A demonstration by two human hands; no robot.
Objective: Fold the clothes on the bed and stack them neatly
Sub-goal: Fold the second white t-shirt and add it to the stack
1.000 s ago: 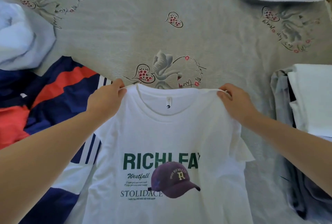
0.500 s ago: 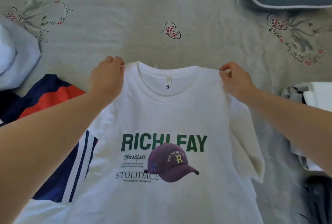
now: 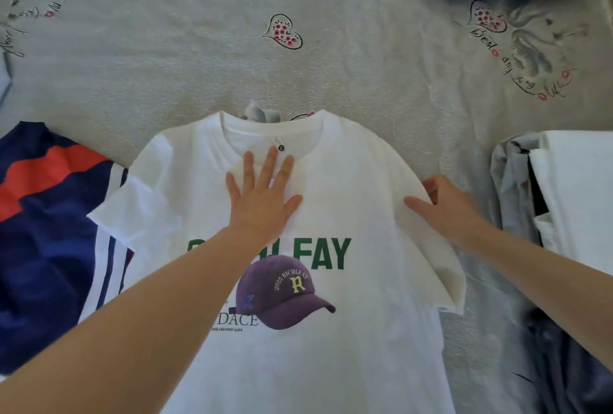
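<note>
A second ago I held the shirt [image 3: 331, 364] up by both shoulders; now it lies flat on the bed [image 3: 199, 48], print up, collar away from me and hem toward me, so its long axis runs straight out from my body. My left hand [image 3: 262, 201] has let go of the shoulder and rests palm down on the chest just below the collar, fingers [image 3: 269, 165] straight and spread wide, holding nothing. My right hand [image 3: 444, 204] has slid out to the right shoulder edge above the sleeve; the thumb lies on top of the cloth and the other fingers curl at the edge, but I cannot tell if they have pinched it. The right hand is the nearer one to that side, so I judge the next fold goes from there across toward the middle, with the left hand pinning the chest. A striped top [image 3: 49, 231] lies just left, partly under the sleeve, and the stack [image 3: 577, 198] sits to the right.
</note>
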